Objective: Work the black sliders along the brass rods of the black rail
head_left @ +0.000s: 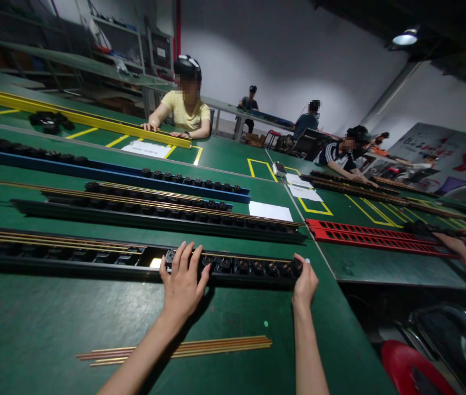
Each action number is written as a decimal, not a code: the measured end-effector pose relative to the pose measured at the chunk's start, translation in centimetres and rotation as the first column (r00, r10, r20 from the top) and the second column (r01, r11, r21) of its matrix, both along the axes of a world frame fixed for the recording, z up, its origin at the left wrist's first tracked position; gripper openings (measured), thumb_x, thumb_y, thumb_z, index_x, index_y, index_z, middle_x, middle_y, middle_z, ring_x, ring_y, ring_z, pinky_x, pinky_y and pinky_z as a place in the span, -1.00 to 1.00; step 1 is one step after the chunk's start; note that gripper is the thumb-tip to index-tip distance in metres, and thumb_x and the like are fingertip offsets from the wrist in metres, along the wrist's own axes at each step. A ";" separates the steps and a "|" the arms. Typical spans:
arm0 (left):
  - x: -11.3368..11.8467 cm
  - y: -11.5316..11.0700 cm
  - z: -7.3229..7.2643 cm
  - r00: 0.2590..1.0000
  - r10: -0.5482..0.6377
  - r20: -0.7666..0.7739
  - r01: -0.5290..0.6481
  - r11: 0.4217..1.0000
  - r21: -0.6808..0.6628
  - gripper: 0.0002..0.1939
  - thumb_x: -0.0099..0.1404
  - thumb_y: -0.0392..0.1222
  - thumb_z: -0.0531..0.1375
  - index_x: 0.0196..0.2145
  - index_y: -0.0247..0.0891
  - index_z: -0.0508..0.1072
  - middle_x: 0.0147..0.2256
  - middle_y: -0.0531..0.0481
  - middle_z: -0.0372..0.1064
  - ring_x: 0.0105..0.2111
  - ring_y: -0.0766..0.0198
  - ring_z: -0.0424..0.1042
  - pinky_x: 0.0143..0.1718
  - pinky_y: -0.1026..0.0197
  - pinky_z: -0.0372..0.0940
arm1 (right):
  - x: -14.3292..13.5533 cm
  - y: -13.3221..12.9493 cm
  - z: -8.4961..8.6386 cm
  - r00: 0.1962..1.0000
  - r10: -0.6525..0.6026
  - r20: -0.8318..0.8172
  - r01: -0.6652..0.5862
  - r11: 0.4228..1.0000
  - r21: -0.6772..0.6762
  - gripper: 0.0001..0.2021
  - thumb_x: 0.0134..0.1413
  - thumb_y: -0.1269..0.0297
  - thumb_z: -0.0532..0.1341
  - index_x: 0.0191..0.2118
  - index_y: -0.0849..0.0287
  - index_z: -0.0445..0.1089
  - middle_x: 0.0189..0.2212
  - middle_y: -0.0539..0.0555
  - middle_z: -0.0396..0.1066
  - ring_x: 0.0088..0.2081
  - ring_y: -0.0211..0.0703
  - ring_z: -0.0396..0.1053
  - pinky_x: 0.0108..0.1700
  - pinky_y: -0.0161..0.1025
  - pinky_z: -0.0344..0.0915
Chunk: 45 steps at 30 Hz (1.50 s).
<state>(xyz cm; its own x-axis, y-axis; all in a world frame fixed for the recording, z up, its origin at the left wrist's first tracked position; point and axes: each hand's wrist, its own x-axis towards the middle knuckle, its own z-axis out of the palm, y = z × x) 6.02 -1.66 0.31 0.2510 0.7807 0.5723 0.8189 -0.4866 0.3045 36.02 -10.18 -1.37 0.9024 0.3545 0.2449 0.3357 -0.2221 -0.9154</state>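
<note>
Left hand [183,282] is pressing spread fingers on the black socket strip [233,267], right hand [304,284] is gripping its 3 o'clock end; copper rods [183,349] are lying unused at 6 o'clock on the surface [51,329].

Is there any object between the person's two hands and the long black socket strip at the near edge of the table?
No. Both hands already rest on the black socket strip: the left hand lies flat over its sockets and the right hand touches its right end.
</note>
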 end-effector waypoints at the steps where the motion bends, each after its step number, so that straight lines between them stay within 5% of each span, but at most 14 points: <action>1: 0.0 0.0 0.0 1.000 -0.005 0.007 0.005 1.000 -0.006 -0.55 0.34 -0.08 0.03 0.16 -0.18 0.25 0.17 -0.18 0.23 0.23 0.05 0.09 0.24 -0.19 -0.28 | -0.1 0.0 0.1 1.000 0.001 0.004 -0.001 1.000 -0.001 -0.36 0.13 -0.20 -0.09 -0.09 0.23 0.49 -0.10 0.16 0.49 -0.13 -0.01 0.41 -0.15 -0.22 0.26; 17: -1.9 1.8 -0.3 0.998 0.056 0.042 -0.057 0.998 0.040 -0.60 0.32 -0.09 0.04 0.08 -0.20 0.28 0.11 -0.22 0.28 0.22 0.02 0.10 0.24 -0.21 -0.31 | -3.6 1.1 1.1 0.959 0.149 0.239 -0.122 0.985 -0.123 -0.45 0.22 -0.06 -0.13 0.02 0.20 0.39 -0.03 0.23 0.43 0.00 -0.01 0.36 0.02 -0.12 0.22; 21: -2.0 1.8 -0.2 0.998 0.037 0.059 -0.038 0.999 0.012 -0.59 0.31 -0.11 0.04 0.10 -0.18 0.28 0.11 -0.21 0.28 0.22 0.02 0.10 0.24 -0.21 -0.31 | -4.9 1.1 2.1 0.890 0.236 0.391 -0.175 0.967 -0.186 -0.52 0.23 0.03 -0.10 0.08 0.13 0.34 0.16 0.20 0.26 0.21 0.02 0.15 0.25 0.12 -0.12; 25: -2.3 1.8 -0.4 0.998 0.019 0.053 -0.019 1.000 -0.003 -0.56 0.32 -0.10 0.05 0.14 -0.14 0.26 0.13 -0.20 0.27 0.23 0.02 0.09 0.24 -0.20 -0.33 | -6.4 1.1 2.6 0.761 0.413 0.500 -0.296 0.907 -0.298 -0.59 0.25 0.14 -0.08 0.11 0.02 0.31 0.13 0.09 0.32 0.20 -0.10 0.19 0.28 0.13 -0.20; 28: -2.5 1.9 -0.5 0.999 0.018 0.029 -0.019 1.000 0.021 -0.54 0.33 -0.09 0.05 0.17 -0.13 0.23 0.15 -0.20 0.25 0.23 0.03 0.09 0.25 -0.21 -0.38 | -7.0 1.1 2.6 0.672 0.442 0.595 -0.239 0.889 -0.391 -0.60 0.28 0.18 -0.08 0.13 0.02 0.29 0.10 0.10 0.35 0.19 -0.06 0.21 0.27 0.25 -0.34; 32: -2.5 1.9 -0.4 1.000 0.014 0.018 -0.015 0.999 0.039 -0.50 0.33 -0.08 0.05 0.21 -0.13 0.18 0.19 -0.20 0.22 0.24 0.03 0.10 0.25 -0.25 -0.45 | -7.4 1.0 2.6 0.668 0.387 0.635 -0.142 0.905 -0.402 -0.60 0.30 0.16 -0.10 0.12 0.01 0.30 0.07 0.11 0.38 0.18 0.00 0.23 0.25 0.34 -0.44; 38: -2.2 1.4 0.3 1.000 -0.008 -0.004 0.008 0.998 0.063 -0.38 0.35 -0.09 0.02 0.31 -0.17 -0.04 0.25 -0.18 0.11 0.26 0.06 0.06 0.26 -0.22 -0.50 | -8.1 1.3 2.3 0.676 0.334 0.657 -0.073 0.918 -0.391 -0.59 0.31 0.17 -0.11 0.15 0.06 0.27 0.10 0.12 0.35 0.24 0.02 0.13 0.25 0.34 -0.43; 45: -1.6 0.5 0.6 0.979 -0.189 -0.078 0.193 0.980 0.051 -0.36 0.36 -0.16 -0.01 0.34 -0.17 -0.15 0.25 -0.15 0.12 0.25 0.16 0.10 0.29 -0.05 -0.48 | -7.8 1.4 1.9 0.666 0.356 0.656 -0.112 0.917 -0.384 -0.58 0.32 0.21 -0.14 0.17 0.10 0.25 0.13 0.15 0.32 0.24 -0.02 0.13 0.26 0.25 -0.28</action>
<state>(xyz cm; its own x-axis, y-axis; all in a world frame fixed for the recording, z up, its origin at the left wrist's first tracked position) 4.46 -1.21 0.88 0.4347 0.6807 0.5897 0.7283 -0.6508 0.2144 28.18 -8.81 0.53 0.3802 0.6907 0.6151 0.9238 -0.2508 -0.2894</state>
